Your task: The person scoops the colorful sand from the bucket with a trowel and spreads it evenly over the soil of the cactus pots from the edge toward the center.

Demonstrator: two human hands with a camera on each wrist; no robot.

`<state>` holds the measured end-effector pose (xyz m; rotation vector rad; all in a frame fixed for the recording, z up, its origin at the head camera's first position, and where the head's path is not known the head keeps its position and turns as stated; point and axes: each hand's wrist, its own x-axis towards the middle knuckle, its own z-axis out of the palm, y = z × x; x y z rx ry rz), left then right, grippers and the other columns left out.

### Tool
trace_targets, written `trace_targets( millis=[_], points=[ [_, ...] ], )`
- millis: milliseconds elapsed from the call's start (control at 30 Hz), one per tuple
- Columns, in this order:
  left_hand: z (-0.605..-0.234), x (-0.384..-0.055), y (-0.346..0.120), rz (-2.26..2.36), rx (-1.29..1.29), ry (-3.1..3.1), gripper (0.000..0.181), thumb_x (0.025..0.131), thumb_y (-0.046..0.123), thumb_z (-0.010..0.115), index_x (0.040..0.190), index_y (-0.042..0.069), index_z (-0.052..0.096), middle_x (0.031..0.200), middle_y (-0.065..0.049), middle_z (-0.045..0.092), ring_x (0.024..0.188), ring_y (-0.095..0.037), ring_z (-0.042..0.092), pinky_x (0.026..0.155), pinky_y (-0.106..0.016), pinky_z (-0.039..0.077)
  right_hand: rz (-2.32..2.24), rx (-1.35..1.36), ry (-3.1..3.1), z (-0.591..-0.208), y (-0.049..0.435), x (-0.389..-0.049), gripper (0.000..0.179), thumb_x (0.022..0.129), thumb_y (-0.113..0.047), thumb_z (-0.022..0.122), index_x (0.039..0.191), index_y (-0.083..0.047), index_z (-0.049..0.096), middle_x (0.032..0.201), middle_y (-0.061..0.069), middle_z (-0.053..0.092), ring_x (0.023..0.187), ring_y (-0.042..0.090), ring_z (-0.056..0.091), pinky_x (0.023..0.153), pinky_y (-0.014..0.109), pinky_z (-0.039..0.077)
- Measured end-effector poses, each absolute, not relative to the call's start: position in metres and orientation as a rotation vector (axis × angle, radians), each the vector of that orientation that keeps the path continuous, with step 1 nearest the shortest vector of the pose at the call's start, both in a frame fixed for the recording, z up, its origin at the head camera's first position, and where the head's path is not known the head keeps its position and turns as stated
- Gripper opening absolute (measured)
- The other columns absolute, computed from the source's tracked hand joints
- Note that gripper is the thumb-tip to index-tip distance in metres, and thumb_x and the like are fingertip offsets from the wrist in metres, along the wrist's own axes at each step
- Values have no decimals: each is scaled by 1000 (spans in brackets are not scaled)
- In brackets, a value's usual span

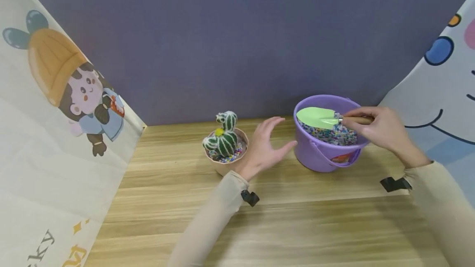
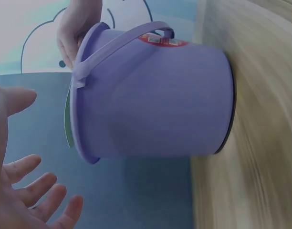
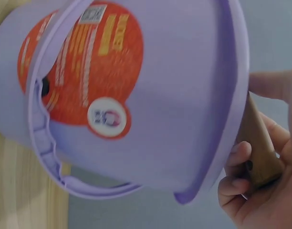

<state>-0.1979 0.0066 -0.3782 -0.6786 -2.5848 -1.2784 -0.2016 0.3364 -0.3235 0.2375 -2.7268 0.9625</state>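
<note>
My right hand grips the wooden handle of a small trowel with a pale green blade. The blade lies over the mouth of a purple bucket, above multicoloured pebbles inside it. In the left wrist view only the blade's edge shows beside the rim. My left hand holds nothing, its fingers spread between the bucket and a pot. A green knitted-looking cactus with a yellow flower stands in that pot among coloured pebbles.
Pot and bucket stand on a wood-grain table near a dark blue-grey backdrop. Cartoon-printed cloths hang at the left and right. The bucket's handle hangs down its front, near a red label.
</note>
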Motion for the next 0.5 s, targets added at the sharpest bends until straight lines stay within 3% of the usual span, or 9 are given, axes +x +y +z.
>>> trace_targets(
  millis=[200, 400, 500],
  points=[
    [-384, -203, 23, -1295, -685, -2638, 84, 89, 55, 80, 159, 22, 49, 171, 1, 41, 158, -24, 38, 128, -58, 35, 859, 211, -2782, -326, 348, -206, 35, 92, -44, 81, 113, -15, 83, 97, 3, 84, 79, -21, 54, 70, 13, 41],
    [-390, -206, 39, -1261, -729, -2642, 90, 87, 60, 79, 161, 21, 47, 170, 0, 42, 157, -23, 40, 127, -55, 37, 781, 227, -2800, -329, 353, -209, 37, 92, -44, 82, 112, -14, 84, 95, 6, 84, 80, -22, 52, 70, 9, 40],
    [-393, -206, 44, -1255, -761, -2618, 91, 86, 60, 81, 160, 18, 48, 169, -1, 43, 155, -23, 42, 126, -53, 40, 742, 232, -2801, -331, 353, -211, 37, 91, -44, 83, 111, -13, 84, 93, 4, 84, 81, -13, 59, 69, 8, 39]
  ],
)
